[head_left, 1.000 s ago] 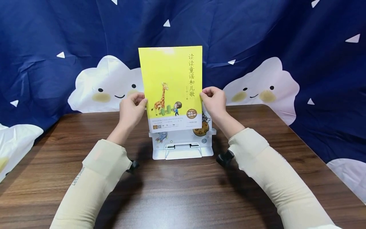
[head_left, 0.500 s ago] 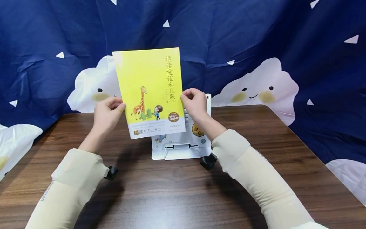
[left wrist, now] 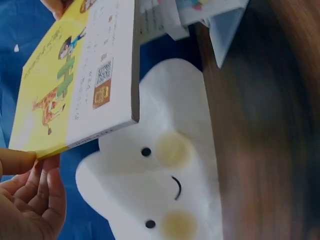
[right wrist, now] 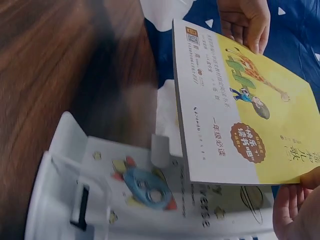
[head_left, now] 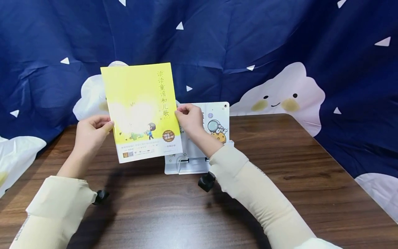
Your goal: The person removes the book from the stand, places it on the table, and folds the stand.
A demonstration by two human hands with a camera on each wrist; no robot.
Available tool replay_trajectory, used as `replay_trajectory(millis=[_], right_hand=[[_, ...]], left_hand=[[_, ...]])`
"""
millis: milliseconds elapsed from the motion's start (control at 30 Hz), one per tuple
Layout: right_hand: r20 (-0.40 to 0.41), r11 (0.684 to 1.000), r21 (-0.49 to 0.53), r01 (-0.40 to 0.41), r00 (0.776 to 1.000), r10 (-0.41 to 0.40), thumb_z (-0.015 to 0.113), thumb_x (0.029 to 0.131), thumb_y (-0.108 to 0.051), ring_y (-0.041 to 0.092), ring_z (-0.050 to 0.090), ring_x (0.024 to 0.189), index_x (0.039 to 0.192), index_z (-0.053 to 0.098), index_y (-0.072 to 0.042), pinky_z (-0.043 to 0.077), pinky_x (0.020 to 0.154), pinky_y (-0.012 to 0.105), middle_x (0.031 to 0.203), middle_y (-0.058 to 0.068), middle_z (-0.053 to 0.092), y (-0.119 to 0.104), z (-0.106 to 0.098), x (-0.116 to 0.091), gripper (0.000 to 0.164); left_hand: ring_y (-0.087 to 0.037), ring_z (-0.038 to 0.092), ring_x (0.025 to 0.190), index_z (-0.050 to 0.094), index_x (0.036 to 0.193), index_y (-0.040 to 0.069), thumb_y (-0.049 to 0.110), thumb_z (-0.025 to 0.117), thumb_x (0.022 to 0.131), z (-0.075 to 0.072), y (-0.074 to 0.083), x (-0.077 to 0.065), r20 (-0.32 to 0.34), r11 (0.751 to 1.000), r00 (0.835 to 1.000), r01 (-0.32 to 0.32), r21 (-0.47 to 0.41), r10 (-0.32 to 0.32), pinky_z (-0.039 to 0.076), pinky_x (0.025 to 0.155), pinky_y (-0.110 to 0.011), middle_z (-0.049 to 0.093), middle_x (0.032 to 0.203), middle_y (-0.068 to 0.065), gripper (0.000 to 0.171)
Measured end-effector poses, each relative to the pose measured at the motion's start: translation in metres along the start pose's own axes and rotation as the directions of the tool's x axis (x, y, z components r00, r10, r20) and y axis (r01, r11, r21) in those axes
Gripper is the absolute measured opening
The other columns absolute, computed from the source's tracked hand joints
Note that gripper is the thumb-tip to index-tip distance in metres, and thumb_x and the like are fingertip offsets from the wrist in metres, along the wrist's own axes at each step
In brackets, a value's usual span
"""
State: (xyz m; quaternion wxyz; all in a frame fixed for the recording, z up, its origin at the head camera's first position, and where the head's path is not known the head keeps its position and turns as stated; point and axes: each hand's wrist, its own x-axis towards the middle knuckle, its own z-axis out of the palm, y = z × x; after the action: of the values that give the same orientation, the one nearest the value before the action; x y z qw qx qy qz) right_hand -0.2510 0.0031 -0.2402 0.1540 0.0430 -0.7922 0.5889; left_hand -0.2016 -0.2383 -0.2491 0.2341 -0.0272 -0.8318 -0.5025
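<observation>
A yellow book (head_left: 140, 90) with a giraffe and a child on its cover hangs in the air, tilted slightly, held between both hands. My left hand (head_left: 92, 136) pinches its left edge; in the left wrist view the thumb and fingers of that hand (left wrist: 32, 200) grip the spine side. On the opposite edge, my right hand (head_left: 192, 119) pinches the book between thumb and fingers. Behind and to the right stands a white book stand (head_left: 217, 117) with astronaut and planet drawings, partly covered by the book and right forearm. Its front ledge and wire holder show in the right wrist view.
The stand rests upright on a dark wooden table (head_left: 280, 166). A blue curtain (head_left: 199, 45) with white triangles and smiling clouds hangs behind the table. A small black device (head_left: 206, 181) sits at the right wrist, another at the left.
Both hands have carried the book left and somewhat down, away from in front of the book stand. More of the stand's right side shows now. Glare has spread over the giraffe.
</observation>
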Motion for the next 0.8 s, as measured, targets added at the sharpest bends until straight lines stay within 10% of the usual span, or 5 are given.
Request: replay_trajectory(millis=[300, 467, 700, 800], right_hand=[[0.067, 0.998, 0.047, -0.037, 0.997, 0.033, 0.063, 0.076, -0.004, 0.011, 0.048, 0.069, 0.078, 0.065, -0.001, 0.041, 0.058, 0.017, 0.069, 0.001, 0.054, 0.002, 0.028, -0.012, 0.004], [0.096, 0.998, 0.038, -0.043, 0.995, 0.039, 0.064, 0.076, -0.005, 0.010, 0.049, 0.068, 0.077, 0.065, -0.002, 0.042, 0.057, 0.016, 0.069, 0.001, 0.054, 0.004, 0.041, -0.018, 0.004], [0.144, 0.994, 0.047, -0.100, 0.985, 0.093, 0.063, 0.077, -0.007, 0.010, 0.052, 0.060, 0.075, 0.066, -0.003, 0.042, 0.050, 0.018, 0.064, -0.001, 0.055, 0.008, 0.055, -0.025, 0.005], [0.160, 0.983, 0.078, -0.165, 0.975, 0.151, 0.063, 0.077, -0.007, 0.015, 0.057, 0.059, 0.076, 0.065, -0.003, 0.043, 0.054, 0.020, 0.064, 0.000, 0.057, 0.011, 0.060, -0.028, 0.005]], left_hand=[[-0.006, 0.055, 0.062, 0.063, 0.094, -0.002, 0.014, 0.063, 0.079, -0.034, -0.056, 0.008, 0.026, 0.987, 0.999, 0.031, -0.160, -0.028, 0.043, 0.049, -0.015, 0.062, 0.072, 0.004, 0.021], [-0.007, 0.056, 0.063, 0.058, 0.099, -0.005, 0.015, 0.062, 0.080, -0.049, -0.069, 0.007, 0.061, 0.993, 0.995, 0.086, -0.077, -0.081, 0.045, 0.051, -0.017, 0.061, 0.075, 0.006, 0.028], [-0.015, 0.059, 0.065, 0.063, 0.098, 0.004, 0.019, 0.065, 0.078, -0.070, -0.145, 0.028, 0.081, 0.982, 0.982, 0.177, -0.062, -0.172, 0.047, 0.051, -0.022, 0.063, 0.083, -0.004, 0.026], [-0.012, 0.059, 0.067, 0.060, 0.103, 0.003, 0.024, 0.063, 0.078, -0.072, -0.140, 0.026, 0.114, 0.976, 0.969, 0.218, 0.017, -0.218, 0.048, 0.054, -0.023, 0.062, 0.089, -0.008, 0.033]])
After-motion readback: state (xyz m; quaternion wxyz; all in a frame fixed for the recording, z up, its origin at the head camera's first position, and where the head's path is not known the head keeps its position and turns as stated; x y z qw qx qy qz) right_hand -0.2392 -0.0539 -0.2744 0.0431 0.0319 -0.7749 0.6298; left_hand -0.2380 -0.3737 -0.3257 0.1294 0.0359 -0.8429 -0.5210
